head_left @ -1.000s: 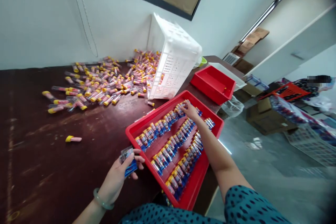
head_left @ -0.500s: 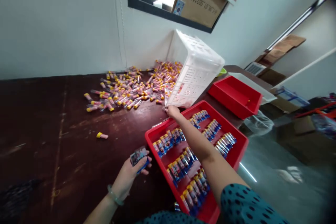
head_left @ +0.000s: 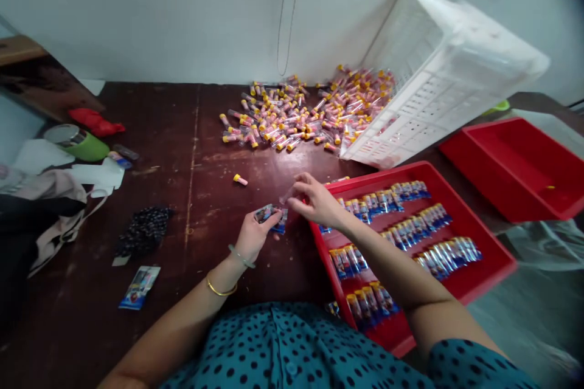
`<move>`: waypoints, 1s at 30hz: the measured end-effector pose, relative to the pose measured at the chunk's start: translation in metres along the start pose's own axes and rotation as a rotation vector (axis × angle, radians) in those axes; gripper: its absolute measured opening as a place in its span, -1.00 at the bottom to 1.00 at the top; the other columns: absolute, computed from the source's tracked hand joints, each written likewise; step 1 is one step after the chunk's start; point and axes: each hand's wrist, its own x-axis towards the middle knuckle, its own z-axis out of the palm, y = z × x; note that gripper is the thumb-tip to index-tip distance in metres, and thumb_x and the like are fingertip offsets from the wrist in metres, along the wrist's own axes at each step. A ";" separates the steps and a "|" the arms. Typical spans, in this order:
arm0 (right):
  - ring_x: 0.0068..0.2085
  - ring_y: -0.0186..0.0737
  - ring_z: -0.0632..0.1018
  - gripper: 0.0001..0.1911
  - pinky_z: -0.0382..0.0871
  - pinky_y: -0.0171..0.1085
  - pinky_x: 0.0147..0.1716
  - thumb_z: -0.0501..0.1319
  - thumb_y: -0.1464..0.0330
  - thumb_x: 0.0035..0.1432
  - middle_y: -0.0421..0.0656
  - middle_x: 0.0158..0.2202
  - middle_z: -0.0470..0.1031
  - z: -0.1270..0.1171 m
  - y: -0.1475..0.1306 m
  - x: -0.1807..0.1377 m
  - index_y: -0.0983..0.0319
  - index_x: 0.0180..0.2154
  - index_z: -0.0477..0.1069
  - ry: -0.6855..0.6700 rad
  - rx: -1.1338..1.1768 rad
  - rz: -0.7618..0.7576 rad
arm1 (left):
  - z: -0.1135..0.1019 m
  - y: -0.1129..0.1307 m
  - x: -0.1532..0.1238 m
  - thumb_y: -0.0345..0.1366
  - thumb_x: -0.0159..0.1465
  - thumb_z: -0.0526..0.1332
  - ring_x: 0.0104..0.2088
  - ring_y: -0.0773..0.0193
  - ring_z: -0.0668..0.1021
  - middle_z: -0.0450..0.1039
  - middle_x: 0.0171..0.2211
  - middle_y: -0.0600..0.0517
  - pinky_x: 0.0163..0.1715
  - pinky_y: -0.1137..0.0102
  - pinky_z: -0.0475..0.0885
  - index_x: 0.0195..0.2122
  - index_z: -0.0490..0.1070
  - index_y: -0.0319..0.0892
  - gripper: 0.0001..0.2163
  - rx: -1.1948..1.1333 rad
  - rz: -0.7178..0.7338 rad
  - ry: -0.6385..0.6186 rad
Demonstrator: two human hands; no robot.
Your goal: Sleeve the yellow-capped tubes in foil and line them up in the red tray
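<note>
Since the earlier frame, the right hand (head_left: pixel 319 202) has moved from the white basket (head_left: pixel 456 85) to near the left hand (head_left: pixel 253 236). The left fingers are clamped on blue printed packets (head_left: pixel 280 223), above the counter (head_left: pixel 212 206); the right fingers are curled near something clear, and I cannot tell if they grip it. One yellow-capped tube (head_left: pixel 240 180) lies ahead, the red tray (head_left: pixel 495 276) stands to the right, and a heap of tubes (head_left: pixel 292 124) lies farther, beside the basket

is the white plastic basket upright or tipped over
Tipped over: the white plastic basket lies on its side, its open mouth facing the yellow-capped tubes heaped on the dark table.
</note>
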 end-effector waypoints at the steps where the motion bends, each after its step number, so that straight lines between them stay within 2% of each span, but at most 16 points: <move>1: -0.11 -0.20 0.48 -0.90 0.39 -0.22 -0.10 0.25 0.35 0.18 -0.07 -0.09 0.34 0.003 -0.008 -0.005 0.22 -0.29 0.52 -0.017 -0.016 -0.003 | 0.002 0.001 -0.002 -0.14 0.00 0.46 -0.54 0.28 0.54 0.55 -0.49 0.02 -0.66 0.45 0.41 -0.33 0.55 -0.26 -0.69 0.012 0.010 -0.017; 3: -0.13 -0.21 0.48 -0.89 0.40 -0.22 -0.11 0.26 0.32 0.20 -0.06 -0.07 0.34 0.006 -0.016 -0.012 0.23 -0.29 0.50 -0.022 -0.025 0.001 | 0.004 0.003 -0.005 -0.14 0.02 0.44 -0.51 0.29 0.53 0.55 -0.46 0.03 -0.62 0.44 0.44 -0.29 0.56 -0.25 -0.69 0.038 0.018 -0.081; 6: -0.19 -0.24 0.47 -0.91 0.41 -0.24 -0.15 0.24 0.35 0.21 -0.09 -0.15 0.34 0.003 -0.013 -0.017 0.24 -0.32 0.48 -0.011 0.029 0.008 | 0.001 0.003 -0.005 -0.14 0.07 0.41 -0.50 0.28 0.52 0.53 -0.48 0.02 -0.55 0.42 0.44 -0.31 0.55 -0.25 -0.72 0.056 -0.014 -0.185; 8: -0.19 -0.24 0.47 -0.91 0.41 -0.22 -0.13 0.24 0.35 0.21 -0.09 -0.16 0.35 -0.002 -0.009 -0.020 0.23 -0.31 0.49 0.003 0.065 0.005 | -0.001 0.002 -0.003 -0.15 0.09 0.41 -0.50 0.29 0.50 0.51 -0.50 0.02 -0.52 0.42 0.42 -0.37 0.55 -0.25 -0.76 0.053 -0.035 -0.227; 10: -0.12 -0.21 0.47 -0.86 0.39 -0.18 -0.06 0.20 0.36 0.25 -0.07 -0.13 0.38 -0.008 -0.003 -0.024 0.21 -0.21 0.52 0.042 0.114 0.007 | -0.001 0.000 -0.001 -0.16 0.08 0.41 -0.53 0.34 0.45 0.47 -0.53 0.05 -0.51 0.43 0.36 -0.48 0.54 -0.24 -0.78 0.064 -0.026 -0.251; 12: -0.11 -0.21 0.49 -0.77 0.41 -0.19 -0.07 0.16 0.34 0.28 -0.08 -0.12 0.43 -0.017 0.003 -0.029 0.17 -0.05 0.48 0.114 0.228 0.069 | -0.001 -0.001 0.000 -0.20 0.05 0.43 -0.56 0.39 0.38 0.40 -0.59 0.09 -0.52 0.45 0.29 -0.58 0.49 -0.23 -0.77 0.101 0.003 -0.271; 14: -0.24 -0.27 0.52 -0.71 0.45 -0.25 -0.21 0.19 0.27 0.26 -0.13 -0.19 0.49 -0.028 0.010 -0.035 0.17 0.01 0.42 0.181 0.413 0.194 | 0.001 0.000 0.001 -0.22 0.02 0.45 -0.58 0.40 0.34 0.36 -0.62 0.11 -0.51 0.45 0.24 -0.62 0.47 -0.21 -0.76 0.133 0.017 -0.303; 17: -0.38 -0.35 0.52 -0.66 0.46 -0.33 -0.36 0.30 0.18 0.16 -0.19 -0.28 0.52 -0.044 0.017 -0.044 0.20 -0.08 0.44 0.217 0.667 0.349 | 0.003 0.000 0.001 -0.24 0.00 0.46 -0.57 0.38 0.33 0.36 -0.63 0.11 -0.49 0.43 0.23 -0.61 0.49 -0.19 -0.79 0.170 0.004 -0.363; 21: -0.32 -0.34 0.56 -0.65 0.52 -0.28 -0.27 0.34 0.17 0.13 -0.18 -0.24 0.55 -0.051 0.017 -0.053 0.20 -0.10 0.47 0.168 0.848 0.410 | 0.005 -0.002 0.001 -0.27 -0.01 0.47 -0.57 0.37 0.34 0.38 -0.62 0.10 -0.48 0.41 0.22 -0.58 0.51 -0.18 -0.82 0.192 0.003 -0.359; 26: -0.34 -0.37 0.54 -0.73 0.47 -0.33 -0.30 0.32 0.22 0.16 -0.18 -0.26 0.55 -0.046 0.005 -0.055 0.22 -0.14 0.49 0.086 0.799 0.368 | 0.011 -0.001 0.000 -0.27 -0.01 0.47 -0.56 0.38 0.35 0.39 -0.61 0.10 -0.47 0.42 0.23 -0.58 0.50 -0.20 -0.81 0.185 -0.004 -0.365; 30: -0.30 -0.36 0.51 -0.73 0.41 -0.35 -0.27 0.31 0.24 0.18 -0.17 -0.23 0.54 -0.040 0.003 -0.059 0.23 -0.11 0.45 0.154 0.635 0.292 | 0.024 -0.006 -0.003 -0.21 0.01 0.46 -0.52 0.36 0.39 0.41 -0.57 0.09 -0.45 0.43 0.29 -0.52 0.53 -0.22 -0.80 0.162 -0.036 -0.369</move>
